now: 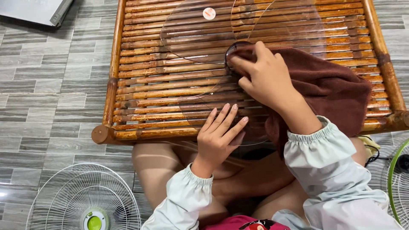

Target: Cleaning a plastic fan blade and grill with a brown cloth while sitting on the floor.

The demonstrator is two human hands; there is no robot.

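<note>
Underneath everything lies a bamboo slat table [140,81] on grey floor tiles [51,85]. On it rests a clear plastic fan blade [191,38] whose transparent lobes spread across the slats. A brown cloth [336,89] drapes over the table's right part. The right hand [266,76] grips a bunch of this cloth and presses it onto the blade's dark hub [232,49]. The left hand [219,136] lies flat, fingers spread, on the near blade lobe. A white fan grille [85,200] sits on the floor at lower left.
</note>
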